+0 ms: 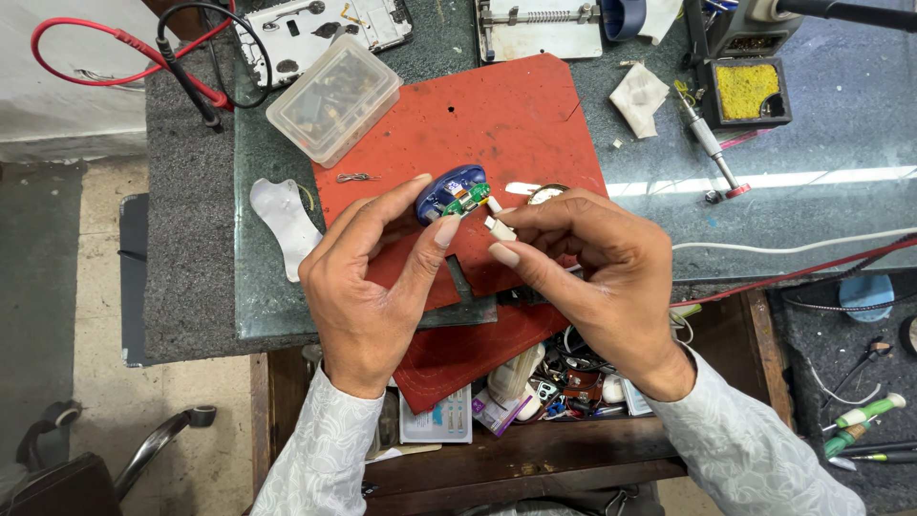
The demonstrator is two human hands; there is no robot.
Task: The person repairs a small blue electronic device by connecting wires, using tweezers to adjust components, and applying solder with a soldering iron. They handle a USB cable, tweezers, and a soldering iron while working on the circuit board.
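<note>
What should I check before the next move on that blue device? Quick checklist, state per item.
1. Left hand pinches the blue device at thumb and fingertips: ok.
2. Green board exposed at the device's open end: ok.
3. Right hand grips the white part, tip close to the board: ok.
4. White part seated or touching the board: cannot tell.
5. Work held above the red mat, not over the open drawer: ok.
6. Loose metal clip on the mat, apart from both hands: ok.
</note>
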